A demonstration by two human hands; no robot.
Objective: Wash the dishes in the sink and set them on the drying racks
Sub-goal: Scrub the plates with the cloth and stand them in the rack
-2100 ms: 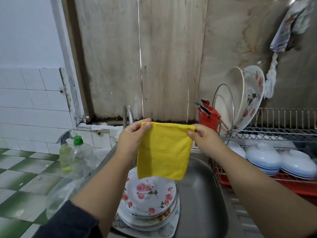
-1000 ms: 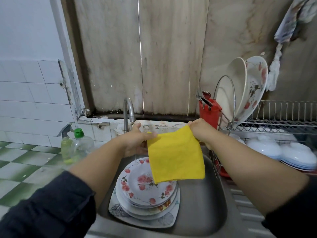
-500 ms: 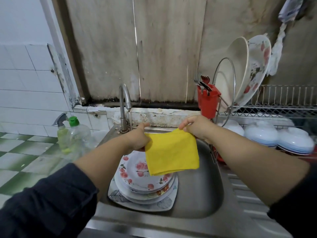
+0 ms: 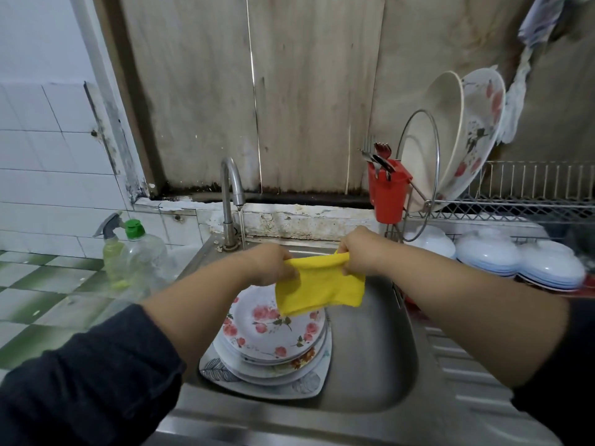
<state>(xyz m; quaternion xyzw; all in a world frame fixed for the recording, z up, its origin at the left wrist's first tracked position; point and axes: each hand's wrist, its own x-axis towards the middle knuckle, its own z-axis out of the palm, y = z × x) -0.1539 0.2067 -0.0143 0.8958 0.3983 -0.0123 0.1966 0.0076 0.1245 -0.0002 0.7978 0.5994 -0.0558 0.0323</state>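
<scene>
Both hands pinch the top edge of the cloth (image 4: 320, 289): the left hand (image 4: 272, 263) grips its left corner, the right hand (image 4: 359, 252) its right corner, fingers curled round the fabric. The edge between them is now bunched and short (two seconds ago it was stretched flat and held high, at the level of the tap's top). The cloth has come down and hangs folded just above the plates (image 4: 273, 336), its lower hem overlapping the top plate's far rim in this view; contact cannot be confirmed.

The plates form a stack in the near left part of the sink (image 4: 380, 365), all unwashed as judged. The tap (image 4: 231, 194) stands far left of the hands, and a thin stream appears to run from its spout. The soap bottle (image 4: 141, 252) stands left of the sink. The rack (image 4: 515, 204), at right, already carries plates and bowls.

Meaning: preparation is ending. Washing has not begun; wetting or soaping the cloth is the probable next step.
</scene>
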